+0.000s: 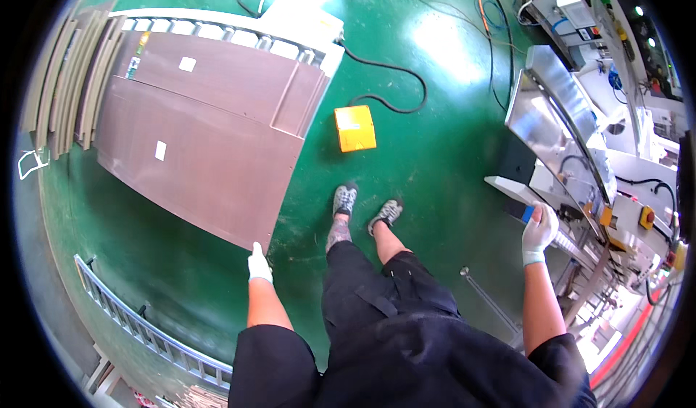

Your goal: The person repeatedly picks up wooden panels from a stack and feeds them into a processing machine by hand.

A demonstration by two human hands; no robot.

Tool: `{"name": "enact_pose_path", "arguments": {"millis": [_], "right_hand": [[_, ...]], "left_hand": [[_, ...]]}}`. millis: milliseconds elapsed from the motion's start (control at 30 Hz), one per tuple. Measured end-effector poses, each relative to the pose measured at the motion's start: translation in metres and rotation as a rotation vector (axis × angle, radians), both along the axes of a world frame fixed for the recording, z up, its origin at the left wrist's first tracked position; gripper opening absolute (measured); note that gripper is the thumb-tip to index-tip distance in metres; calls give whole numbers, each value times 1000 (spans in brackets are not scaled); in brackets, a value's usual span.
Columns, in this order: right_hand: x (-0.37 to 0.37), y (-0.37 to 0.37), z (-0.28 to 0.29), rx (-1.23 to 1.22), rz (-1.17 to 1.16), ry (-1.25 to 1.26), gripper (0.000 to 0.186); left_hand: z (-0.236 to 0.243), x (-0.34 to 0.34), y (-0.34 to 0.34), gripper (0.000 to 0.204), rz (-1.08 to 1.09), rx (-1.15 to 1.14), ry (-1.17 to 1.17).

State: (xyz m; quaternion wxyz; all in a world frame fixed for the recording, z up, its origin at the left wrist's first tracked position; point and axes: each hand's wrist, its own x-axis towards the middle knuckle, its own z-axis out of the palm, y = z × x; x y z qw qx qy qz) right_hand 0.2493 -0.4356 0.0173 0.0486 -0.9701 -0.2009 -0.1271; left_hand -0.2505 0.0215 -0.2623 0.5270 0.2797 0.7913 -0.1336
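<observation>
A large brown panel lies at the left, with a second brown panel alongside its far edge. White labels are stuck on both. My left hand, in a white glove, is closed on the near right corner of the large panel; its thumb shows and the other fingers are mostly hidden. Out to the right, my right hand, gloved too, has curled fingers beside a small blue piece at a pale bar of the machine. What those fingers hold is not clear.
Roller conveyor runs behind the panels. Several boards stack at far left, above a metal roller rail. An orange-yellow box sits on the green floor near a black cable. Machinery with metal covers fills the right.
</observation>
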Motion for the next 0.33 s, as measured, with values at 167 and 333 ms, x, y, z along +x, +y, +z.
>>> {"name": "enact_pose_path", "arguments": {"millis": [167, 333], "right_hand": [[4, -9, -3, 41, -30, 31, 44], [1, -6, -5, 54, -21, 21, 45]], "left_hand": [[1, 29, 13, 85, 235, 47, -146], [15, 37, 14, 91, 168, -22, -105]]}}
